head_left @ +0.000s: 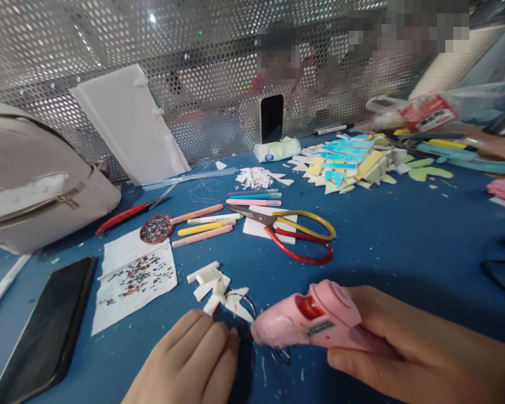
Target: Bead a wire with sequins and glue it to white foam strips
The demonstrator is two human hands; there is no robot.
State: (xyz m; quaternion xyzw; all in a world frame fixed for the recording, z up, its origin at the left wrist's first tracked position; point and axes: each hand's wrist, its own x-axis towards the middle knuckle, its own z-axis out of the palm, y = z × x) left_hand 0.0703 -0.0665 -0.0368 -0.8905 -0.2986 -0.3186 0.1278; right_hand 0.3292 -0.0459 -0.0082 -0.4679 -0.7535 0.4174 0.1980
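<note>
My right hand (391,331) is wrapped round a pink hot glue gun (284,322), its nozzle pointing left. Just left of that nozzle is my left hand (189,359), fingers curled together; what they pinch is hidden, though thin dark loops show beside them and under the gun. White foam scraps (212,285) lie just beyond my left knuckles. Farther back, scissors (273,217) with one yellow and one red handle rest partly on a white piece. To the left, a paper sheet (155,289) carries scattered glitter flakes, and a small red-rimmed dish (156,229) of glitter touches its upper edge.
A dark phone (46,331) and a light backpack (46,185) occupy the left side. Several markers (206,229) lie mid-table near red-handled pliers (124,217). Coloured foam strips (349,163) are heaped at back right. A second phone (271,119) leans on the perforated metal screen.
</note>
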